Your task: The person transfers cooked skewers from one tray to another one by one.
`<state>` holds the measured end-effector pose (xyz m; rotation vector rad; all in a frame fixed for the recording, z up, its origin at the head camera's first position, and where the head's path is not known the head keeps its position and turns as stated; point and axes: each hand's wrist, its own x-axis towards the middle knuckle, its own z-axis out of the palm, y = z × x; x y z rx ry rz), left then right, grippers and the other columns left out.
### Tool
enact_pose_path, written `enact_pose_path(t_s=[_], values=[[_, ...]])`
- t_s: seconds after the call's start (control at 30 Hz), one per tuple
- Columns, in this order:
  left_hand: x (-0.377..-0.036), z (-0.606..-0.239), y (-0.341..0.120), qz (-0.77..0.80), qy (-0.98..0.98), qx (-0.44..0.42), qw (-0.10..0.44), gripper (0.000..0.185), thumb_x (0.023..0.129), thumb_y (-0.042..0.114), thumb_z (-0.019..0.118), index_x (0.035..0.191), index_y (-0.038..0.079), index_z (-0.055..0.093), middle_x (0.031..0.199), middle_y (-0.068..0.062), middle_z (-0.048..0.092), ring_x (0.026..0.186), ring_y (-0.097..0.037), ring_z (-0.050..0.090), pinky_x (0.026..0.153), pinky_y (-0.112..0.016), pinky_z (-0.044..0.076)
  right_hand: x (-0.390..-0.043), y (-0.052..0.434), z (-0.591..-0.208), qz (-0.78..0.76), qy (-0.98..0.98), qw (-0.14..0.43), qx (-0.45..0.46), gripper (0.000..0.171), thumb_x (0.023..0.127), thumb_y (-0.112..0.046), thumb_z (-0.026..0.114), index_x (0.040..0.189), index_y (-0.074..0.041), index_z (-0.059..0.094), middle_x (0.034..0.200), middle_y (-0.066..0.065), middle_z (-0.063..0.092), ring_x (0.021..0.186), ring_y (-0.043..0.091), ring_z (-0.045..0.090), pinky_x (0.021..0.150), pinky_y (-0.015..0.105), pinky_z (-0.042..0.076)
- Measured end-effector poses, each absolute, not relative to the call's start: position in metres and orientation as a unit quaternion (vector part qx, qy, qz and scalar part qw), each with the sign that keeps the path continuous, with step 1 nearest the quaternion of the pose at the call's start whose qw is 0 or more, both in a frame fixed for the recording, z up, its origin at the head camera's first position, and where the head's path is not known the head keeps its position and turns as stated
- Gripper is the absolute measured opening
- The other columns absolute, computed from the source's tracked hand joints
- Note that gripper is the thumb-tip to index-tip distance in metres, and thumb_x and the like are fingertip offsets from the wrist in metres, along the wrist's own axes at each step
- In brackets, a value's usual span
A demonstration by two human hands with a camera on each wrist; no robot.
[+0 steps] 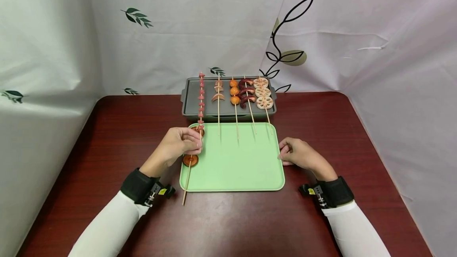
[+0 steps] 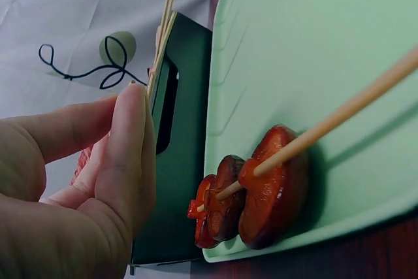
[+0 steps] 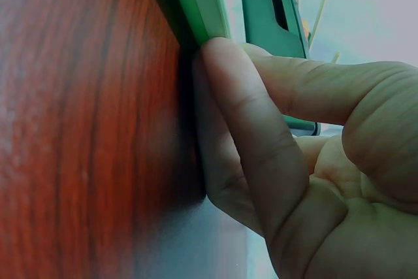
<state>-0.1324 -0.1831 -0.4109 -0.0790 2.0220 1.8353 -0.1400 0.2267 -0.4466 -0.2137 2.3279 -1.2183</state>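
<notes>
My left hand pinches the bare stick end of a skewer of small pink meat pieces, held over the tray's left side and reaching toward the grill pan. Below that hand, a mushroom skewer lies along the left part of the light green tray, its stick poking past the front edge. In the left wrist view its brown mushroom slices show close to the fingers. At the tray's right edge my right hand grips the rim between thumb and fingers; the right wrist view shows the fingertips at the rim.
Behind the tray stands a dark grey grill pan. Across it lie skewers of sausage slices, orange balls, octopus tentacles and lotus root slices, sticks overhanging the tray. A patterned white cloth hangs behind the table.
</notes>
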Motion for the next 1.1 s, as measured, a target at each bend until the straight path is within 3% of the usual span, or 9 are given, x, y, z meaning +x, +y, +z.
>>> enact_pose_path(t_s=[0.47,1.1], values=[[-0.104,-0.42,-0.185,0.642,0.729,-0.005,0.237,0.026,0.086,-0.015,0.065,0.109,-0.023,0.058,0.079,-0.009,0.067,0.072,-0.015,0.071,0.074,-0.034,0.067,-0.14,0.227,-0.447,-0.427,0.866,0.244,-0.087,0.03,0.097,-0.006,0.069,0.121,0.008,0.058,0.094,0.014,0.066,0.076,0.017,0.069,0.068,0.027,0.063],[-0.071,-0.424,-0.186,0.632,0.722,-0.001,0.281,0.02,0.083,-0.016,0.064,0.102,-0.021,0.058,0.077,-0.01,0.066,0.071,-0.016,0.07,0.07,-0.033,0.067,-0.14,0.228,-0.446,-0.43,0.863,0.249,-0.084,0.029,0.098,-0.007,0.069,0.121,0.007,0.058,0.095,0.014,0.064,0.077,0.017,0.068,0.069,0.027,0.063]])
